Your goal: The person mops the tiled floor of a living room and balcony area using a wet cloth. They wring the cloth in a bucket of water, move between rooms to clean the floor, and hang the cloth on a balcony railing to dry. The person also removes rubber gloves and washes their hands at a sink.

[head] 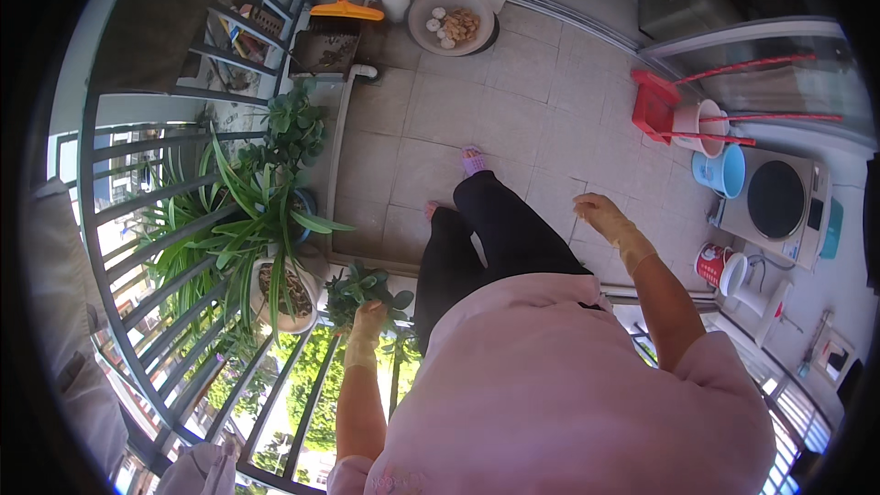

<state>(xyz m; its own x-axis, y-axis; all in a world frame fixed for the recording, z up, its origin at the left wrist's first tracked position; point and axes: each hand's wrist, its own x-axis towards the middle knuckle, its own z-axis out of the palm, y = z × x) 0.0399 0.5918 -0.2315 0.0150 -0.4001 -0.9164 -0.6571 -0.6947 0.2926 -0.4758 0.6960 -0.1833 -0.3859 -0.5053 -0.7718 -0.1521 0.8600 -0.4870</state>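
My left hand (368,324), in a thin yellowish glove, hangs beside a small leafy plant (357,289) near the railing. Its fingers point away from the camera, so I cannot see whether they touch the leaves. A similar glove covers my right hand (606,214), held over the tiled floor (481,110) with the fingers bent; no object shows in it. Left of my left hand stands a pale pot (302,320) of soil and chips, with a long-leaved plant (240,220) spreading above it.
A round basin (419,27) holds garlic bulbs and brownish pieces. Near it are an orange broom (347,10) and a dustpan (323,48). Dark metal railing (165,247) borders the left. To the right stand a red dustpan (650,106), a blue bucket (722,170) and a washing machine (811,185).
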